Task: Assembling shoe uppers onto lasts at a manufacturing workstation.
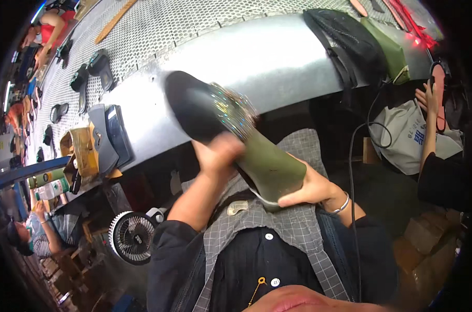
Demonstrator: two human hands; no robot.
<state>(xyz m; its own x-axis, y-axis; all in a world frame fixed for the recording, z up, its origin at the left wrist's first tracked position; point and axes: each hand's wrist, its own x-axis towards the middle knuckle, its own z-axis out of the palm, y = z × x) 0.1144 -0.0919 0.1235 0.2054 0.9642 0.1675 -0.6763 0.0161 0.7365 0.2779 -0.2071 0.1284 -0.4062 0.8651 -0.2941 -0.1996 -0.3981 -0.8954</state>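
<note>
In front of my chest I hold a slide sandal (191,106) with a dark sole and a glittering strap (233,110). A smooth olive-green form (272,164), looking like a shoe last, runs from the strap toward me. My left hand (217,153), blurred by motion, is closed at the sandal's edge beside the strap, its fingertips mostly hidden. At the near end my right hand (314,187) wraps round the green form, thumb on the near side. The sandal is tilted, toe end up and to the left, over the edge of the metal table (152,99).
A mesh conveyor (178,26) carries dark sandals (98,67). A black bag (345,44) and another green piece (389,47) lie at the right. Left stand a cardboard box (82,151) and a fan (132,236). A cable (353,171) hangs right, near another person's hand (428,99).
</note>
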